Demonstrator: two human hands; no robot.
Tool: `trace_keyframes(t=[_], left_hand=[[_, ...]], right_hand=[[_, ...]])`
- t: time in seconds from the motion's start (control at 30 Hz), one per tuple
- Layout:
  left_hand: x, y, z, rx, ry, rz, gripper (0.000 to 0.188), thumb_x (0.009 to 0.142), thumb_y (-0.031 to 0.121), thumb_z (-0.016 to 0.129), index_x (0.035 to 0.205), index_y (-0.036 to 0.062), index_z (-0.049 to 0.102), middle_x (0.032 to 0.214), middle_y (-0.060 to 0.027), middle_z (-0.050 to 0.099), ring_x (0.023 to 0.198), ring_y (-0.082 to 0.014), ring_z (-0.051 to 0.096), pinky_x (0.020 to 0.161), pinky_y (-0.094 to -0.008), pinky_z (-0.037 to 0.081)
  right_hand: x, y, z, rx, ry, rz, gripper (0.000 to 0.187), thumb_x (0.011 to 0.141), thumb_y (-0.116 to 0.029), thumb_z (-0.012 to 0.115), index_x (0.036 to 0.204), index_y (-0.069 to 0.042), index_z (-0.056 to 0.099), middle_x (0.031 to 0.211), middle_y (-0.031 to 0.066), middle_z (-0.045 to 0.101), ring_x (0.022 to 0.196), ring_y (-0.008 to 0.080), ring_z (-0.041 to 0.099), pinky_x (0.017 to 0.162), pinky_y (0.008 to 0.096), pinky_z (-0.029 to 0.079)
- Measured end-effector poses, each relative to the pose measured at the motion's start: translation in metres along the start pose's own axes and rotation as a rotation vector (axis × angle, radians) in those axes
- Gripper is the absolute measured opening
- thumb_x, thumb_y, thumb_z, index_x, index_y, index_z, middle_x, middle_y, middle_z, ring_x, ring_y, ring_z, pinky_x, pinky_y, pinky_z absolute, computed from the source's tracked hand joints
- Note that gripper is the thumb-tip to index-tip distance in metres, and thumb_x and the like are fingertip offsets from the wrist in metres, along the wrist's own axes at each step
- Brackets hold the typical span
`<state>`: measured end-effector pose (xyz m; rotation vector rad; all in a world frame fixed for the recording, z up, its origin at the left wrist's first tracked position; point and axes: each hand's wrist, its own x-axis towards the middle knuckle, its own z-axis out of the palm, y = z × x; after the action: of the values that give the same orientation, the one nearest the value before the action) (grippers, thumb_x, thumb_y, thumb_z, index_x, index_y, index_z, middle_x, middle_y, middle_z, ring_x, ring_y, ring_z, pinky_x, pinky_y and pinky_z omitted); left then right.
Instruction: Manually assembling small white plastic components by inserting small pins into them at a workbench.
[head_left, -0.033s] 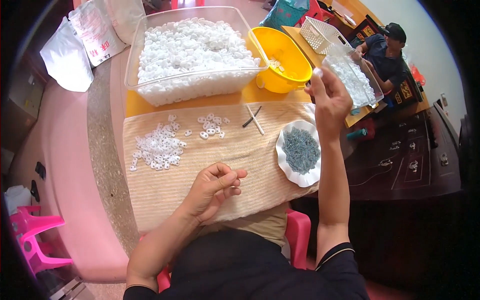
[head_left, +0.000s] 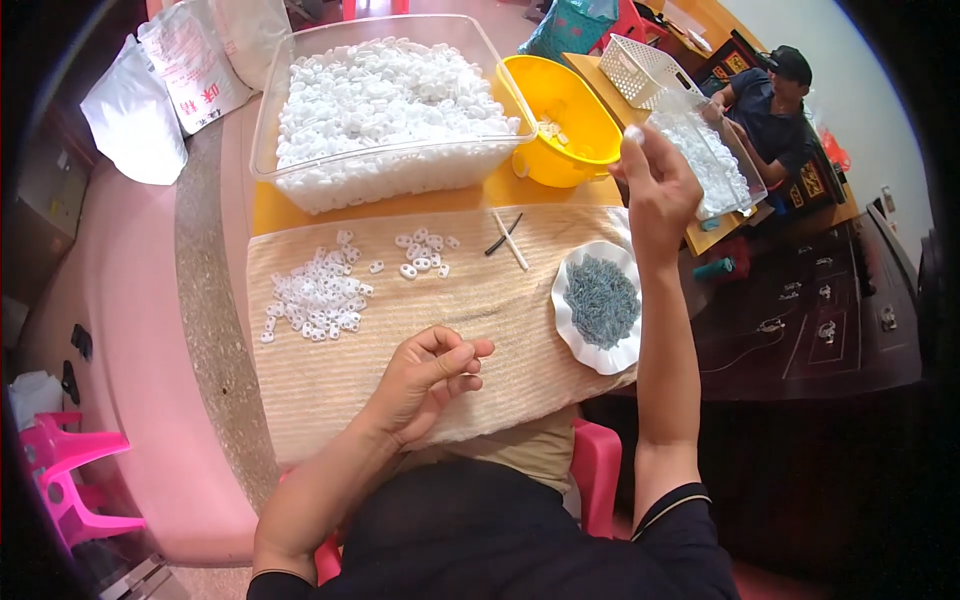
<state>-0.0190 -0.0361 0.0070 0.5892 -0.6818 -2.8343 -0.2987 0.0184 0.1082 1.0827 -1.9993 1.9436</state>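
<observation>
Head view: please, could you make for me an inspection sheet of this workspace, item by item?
Surface: striped cloth over a yellow table.
Job's things: pile and smaller cluster of white pieces on the cloth; grey slivers in a white scalloped dish; clear bin heaped with white pieces.
Clutter: black stick and white stick, crossed.
Hands: left hand above the cloth, no held thing visible; right hand raised, pinching a small white piece.
Cables: thin pale line on dark furniture, perhaps a cord.
Surroundings: yellow tub; another person at right; white sacks and pink stool at left.
</observation>
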Motion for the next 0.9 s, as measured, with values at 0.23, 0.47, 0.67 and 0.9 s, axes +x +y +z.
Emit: trace_keyframes(t=[0.23, 0.47, 0.67, 0.9], left_hand=[[0.001, 0.001, 0.001, 0.033, 0.057, 0.005, 0.009, 0.086, 0.011, 0.068, 0.089, 0.0074, 0.06, 0.101, -0.0111, 0.065, 0.081, -0.01, 0.061, 0.074, -0.0255, 0.054], [0.0, 0.002, 0.002, 0.09, 0.108, 0.035, 0.009, 0.087, 0.012, 0.067, 0.087, 0.0083, 0.059, 0.098, -0.0085, 0.065, 0.078, -0.0091, 0.059, 0.072, -0.0252, 0.054], [0.0, -0.001, -0.001, 0.083, 0.127, 0.076, 0.01, 0.088, 0.012, 0.066, 0.089, 0.0069, 0.058, 0.099, -0.0077, 0.065, 0.075, -0.0091, 0.06, 0.071, -0.0247, 0.054], [-0.001, -0.001, -0.002, 0.062, 0.159, 0.103, 0.01, 0.087, 0.011, 0.067, 0.088, 0.0058, 0.059, 0.095, -0.0072, 0.067, 0.07, -0.0084, 0.06, 0.066, -0.0213, 0.054]], right_hand=[[0.035, 0.061, 0.0, -0.394, -0.154, -0.036, 0.03, 0.084, -0.014, 0.069, 0.106, 0.006, 0.066, 0.079, 0.008, 0.067, 0.069, 0.0118, 0.063, 0.061, 0.0236, 0.052], [-0.059, 0.04, 0.022, -0.097, -0.602, 0.068, 0.015, 0.085, -0.004, 0.067, 0.097, 0.003, 0.067, 0.078, 0.0017, 0.064, 0.066, 0.0059, 0.056, 0.059, 0.0199, 0.045], [-0.098, 0.037, 0.057, -0.327, -0.899, -0.012, 0.019, 0.078, -0.01, 0.07, 0.095, -0.001, 0.068, 0.08, 0.0117, 0.066, 0.067, 0.0182, 0.061, 0.062, 0.0295, 0.048], [-0.109, 0.034, 0.076, -0.573, -0.921, -0.088, 0.023, 0.078, -0.02, 0.07, 0.095, -0.005, 0.069, 0.083, 0.0156, 0.065, 0.076, 0.0321, 0.064, 0.069, 0.0405, 0.049]])
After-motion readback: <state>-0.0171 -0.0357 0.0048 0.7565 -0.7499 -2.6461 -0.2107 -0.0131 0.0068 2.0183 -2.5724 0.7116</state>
